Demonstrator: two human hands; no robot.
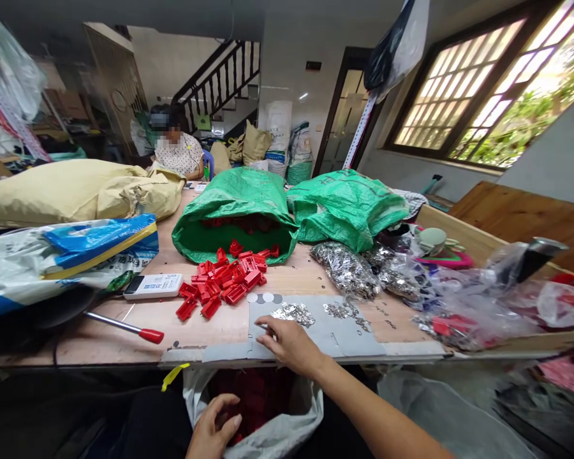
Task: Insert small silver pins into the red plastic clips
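My right hand [289,344] rests on the grey patch at the table's near edge, fingers bent down and pinching at small silver metal pieces [294,313]; what it pinches is too small to name. My left hand [215,426] hangs below the table edge at the rim of a white bag [277,433] holding red parts, its fingers curled and apart with nothing visible in them. A pile of red plastic pieces [222,280] lies just beyond, spilling from an open green sack [234,213].
A second green sack [347,207], clear bags of silver parts [347,268], a white handset [153,286], a red-tipped rod [124,327], a blue-and-white sack [62,255] and a tan sack [76,190] crowd the table. A seated person [178,150] works at the far end.
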